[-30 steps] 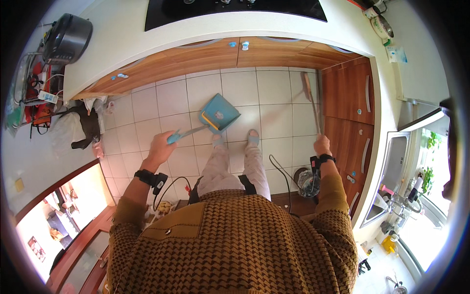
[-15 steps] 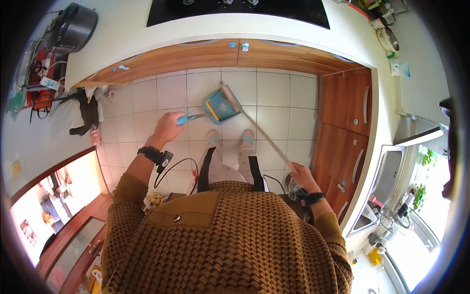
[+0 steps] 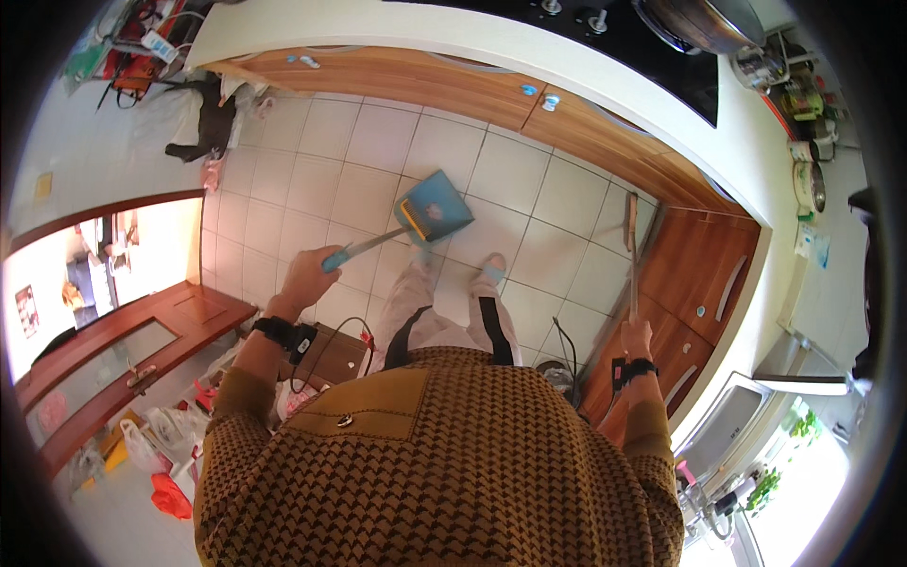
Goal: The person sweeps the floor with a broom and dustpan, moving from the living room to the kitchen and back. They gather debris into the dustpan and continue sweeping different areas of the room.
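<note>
My left hand (image 3: 304, 278) is closed round the blue handle of a dustpan (image 3: 448, 197). The blue pan, with a yellow strip along one side, is out in front of my feet, by the tiled floor. Whether it touches the floor I cannot tell. On the right, my right hand (image 3: 637, 335) grips the long handle of a broom (image 3: 632, 223). Its narrow head, slightly blurred, is over the tiles near the corner of the wooden cabinets, well apart from the dustpan. Both wrists wear black bands.
Wooden cabinets (image 3: 397, 80) run along the far side and turn down the right. Above them are a counter, a black stove (image 3: 624, 42) and a pot (image 3: 709, 24). A sink (image 3: 726, 420) is at the right. Bags and a glazed wooden door (image 3: 123, 369) stand at the left.
The broom has swung away from the dustpan to the right, towards the cabinet corner. My view has turned, and my left hand still holds the dustpan.
</note>
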Demonstrator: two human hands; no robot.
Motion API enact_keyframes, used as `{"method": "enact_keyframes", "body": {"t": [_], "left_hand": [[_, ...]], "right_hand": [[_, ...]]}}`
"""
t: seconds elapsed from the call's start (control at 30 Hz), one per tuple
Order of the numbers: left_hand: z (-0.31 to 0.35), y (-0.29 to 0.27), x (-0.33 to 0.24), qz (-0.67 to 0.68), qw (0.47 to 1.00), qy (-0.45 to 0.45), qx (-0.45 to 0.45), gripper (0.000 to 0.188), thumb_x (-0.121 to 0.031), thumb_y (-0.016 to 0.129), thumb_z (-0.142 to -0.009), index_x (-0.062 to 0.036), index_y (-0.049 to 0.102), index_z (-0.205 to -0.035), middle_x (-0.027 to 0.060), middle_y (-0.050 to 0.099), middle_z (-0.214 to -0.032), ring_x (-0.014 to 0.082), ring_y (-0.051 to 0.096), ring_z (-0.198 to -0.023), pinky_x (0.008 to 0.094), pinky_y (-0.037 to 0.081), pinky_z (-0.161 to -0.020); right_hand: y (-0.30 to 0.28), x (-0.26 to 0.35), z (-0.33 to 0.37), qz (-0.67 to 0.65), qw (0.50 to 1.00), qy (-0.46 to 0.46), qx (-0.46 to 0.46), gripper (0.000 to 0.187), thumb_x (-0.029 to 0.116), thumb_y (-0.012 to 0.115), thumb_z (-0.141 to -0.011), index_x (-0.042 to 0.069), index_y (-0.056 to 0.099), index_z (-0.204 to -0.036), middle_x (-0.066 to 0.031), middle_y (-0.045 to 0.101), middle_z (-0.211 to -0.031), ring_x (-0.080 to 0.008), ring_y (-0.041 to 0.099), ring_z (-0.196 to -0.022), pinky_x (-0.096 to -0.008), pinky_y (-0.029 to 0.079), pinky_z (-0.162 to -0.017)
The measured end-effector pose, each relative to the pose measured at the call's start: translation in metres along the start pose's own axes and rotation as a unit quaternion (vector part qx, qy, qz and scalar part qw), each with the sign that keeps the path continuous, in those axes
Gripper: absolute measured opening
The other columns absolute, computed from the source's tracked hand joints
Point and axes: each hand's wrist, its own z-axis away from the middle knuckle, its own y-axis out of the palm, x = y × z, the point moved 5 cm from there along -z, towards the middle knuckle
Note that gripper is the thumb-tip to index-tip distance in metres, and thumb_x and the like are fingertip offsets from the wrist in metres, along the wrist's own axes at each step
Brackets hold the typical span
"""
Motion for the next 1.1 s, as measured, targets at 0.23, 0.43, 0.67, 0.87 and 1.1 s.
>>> {"method": "enact_keyframes", "body": {"t": [0.23, 0.43, 0.67, 0.87, 1.1], "left_hand": [[0.04, 0.003, 0.078, 0.042, 0.997, -0.038, -0.056, 0.03, -0.012, 0.065, -0.076, -0.008, 0.068, -0.105, 0.0213, 0.065, -0.084, 0.0442, 0.061, -0.082, 0.046, 0.05, -0.07], [0.051, -0.006, 0.138, 0.058, 0.995, -0.014, -0.078, 0.023, -0.011, 0.06, -0.076, -0.0073, 0.068, -0.098, 0.0218, 0.065, -0.083, 0.0452, 0.061, -0.083, 0.0498, 0.05, -0.071], [0.087, -0.024, 0.194, 0.051, 0.997, 0.0, -0.06, 0.025, -0.012, 0.057, -0.075, -0.0124, 0.069, -0.097, 0.0205, 0.067, -0.087, 0.0446, 0.061, -0.086, 0.0529, 0.049, -0.073], [0.132, -0.018, 0.252, 0.055, 0.992, -0.031, -0.108, 0.019, -0.013, 0.058, -0.077, -0.0086, 0.067, -0.093, 0.0203, 0.066, -0.085, 0.0436, 0.062, -0.083, 0.0532, 0.049, -0.072], [0.144, -0.018, 0.276, 0.057, 0.988, -0.087, -0.112, 0.023, -0.012, 0.06, -0.073, -0.0046, 0.069, -0.092, 0.0212, 0.069, -0.09, 0.0416, 0.065, -0.088, 0.0507, 0.052, -0.077]], "right_hand": [[0.067, 0.113, 0.03, 0.158, 0.957, -0.239, 0.04, 0.021, 0.009, 0.058, -0.08, -0.001, 0.065, -0.097, -0.0271, 0.067, -0.106, -0.0447, 0.064, -0.102, -0.0487, 0.052, -0.088], [0.101, 0.226, 0.122, 0.052, 0.932, -0.338, 0.12, 0.02, 0.009, 0.059, -0.082, 0.002, 0.06, -0.101, -0.0215, 0.065, -0.09, -0.0419, 0.064, -0.086, -0.0514, 0.05, -0.076], [0.035, 0.261, 0.186, -0.154, 0.948, -0.101, 0.258, 0.034, 0.017, 0.063, -0.091, 0.006, 0.065, -0.123, -0.0013, 0.057, -0.07, -0.0104, 0.05, -0.05, -0.0277, 0.037, -0.042], [0.059, 0.319, 0.163, 0.007, 0.959, -0.284, 0.027, 0.028, 0.016, 0.065, -0.084, 0.002, 0.068, -0.108, -0.0122, 0.066, -0.074, -0.0197, 0.061, -0.058, -0.0378, 0.049, -0.051], [0.125, 0.422, 0.19, 0.005, 0.919, -0.209, 0.335, 0.034, 0.032, 0.062, -0.092, 0.003, 0.06, -0.073, -0.0045, 0.055, -0.058, -0.0148, 0.05, -0.046, -0.0318, 0.038, -0.042]]}}
